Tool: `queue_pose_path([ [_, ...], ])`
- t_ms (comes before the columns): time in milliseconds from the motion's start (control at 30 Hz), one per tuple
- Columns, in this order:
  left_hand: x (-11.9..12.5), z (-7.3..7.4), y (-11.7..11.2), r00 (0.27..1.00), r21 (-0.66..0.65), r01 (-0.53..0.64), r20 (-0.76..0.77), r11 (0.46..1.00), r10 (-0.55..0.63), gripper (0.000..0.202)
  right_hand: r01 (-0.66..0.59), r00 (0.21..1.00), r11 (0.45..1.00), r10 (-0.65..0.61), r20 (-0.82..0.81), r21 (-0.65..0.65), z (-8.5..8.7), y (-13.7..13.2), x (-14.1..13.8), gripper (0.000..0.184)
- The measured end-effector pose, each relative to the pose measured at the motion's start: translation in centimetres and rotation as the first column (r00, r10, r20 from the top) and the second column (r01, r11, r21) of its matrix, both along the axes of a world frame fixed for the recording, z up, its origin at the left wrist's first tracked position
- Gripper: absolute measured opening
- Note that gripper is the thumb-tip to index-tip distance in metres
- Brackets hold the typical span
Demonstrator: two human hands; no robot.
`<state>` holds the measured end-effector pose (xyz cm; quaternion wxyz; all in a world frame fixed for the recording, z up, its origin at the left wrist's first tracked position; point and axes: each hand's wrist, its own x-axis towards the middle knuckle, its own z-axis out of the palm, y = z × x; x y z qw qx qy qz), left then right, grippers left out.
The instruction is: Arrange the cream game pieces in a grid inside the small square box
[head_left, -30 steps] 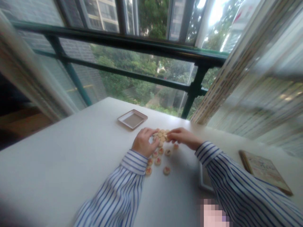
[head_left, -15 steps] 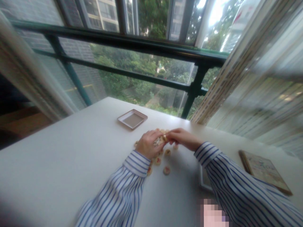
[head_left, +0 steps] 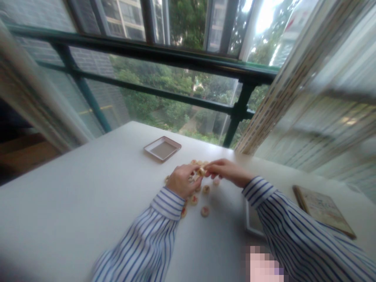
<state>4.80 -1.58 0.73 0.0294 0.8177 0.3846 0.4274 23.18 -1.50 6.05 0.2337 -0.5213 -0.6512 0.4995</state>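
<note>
Several small round wooden discs with red marks (head_left: 205, 211) lie scattered in the middle of a white table (head_left: 73, 203). My left hand (head_left: 182, 181) rests over the pile with its fingers curled, pinching a disc (head_left: 201, 171) at its fingertips. My right hand (head_left: 226, 171) meets it from the right, fingers pinched on the same spot of the pile. Both sleeves are white with blue stripes. Some discs are hidden under my hands.
A shallow square tray (head_left: 162, 148) stands behind the pile, toward the window. Another white tray (head_left: 252, 223) shows partly under my right forearm. A folded wooden board (head_left: 321, 210) lies at the right. A dark window railing (head_left: 176, 55) and curtains (head_left: 308, 98) close off the far side.
My left hand has slid right and closed over the pile to meet my right hand's fingertips. The view has shifted slightly.
</note>
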Motion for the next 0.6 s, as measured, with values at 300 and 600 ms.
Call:
queue_pose_path([
  [300,-0.1,0.2,-0.1,1.000,0.002,0.017,0.022,1.000,-0.017,0.025,0.054,0.997,0.990,-0.060,0.049,0.129,0.4,-0.5,0.8,0.027],
  [600,-0.2,0.9,-0.5,0.998,0.024,0.030,0.060,0.999,-0.031,0.026,0.060,0.995,0.973,-0.075,0.060,0.225,1.4,-1.7,1.7,0.026],
])
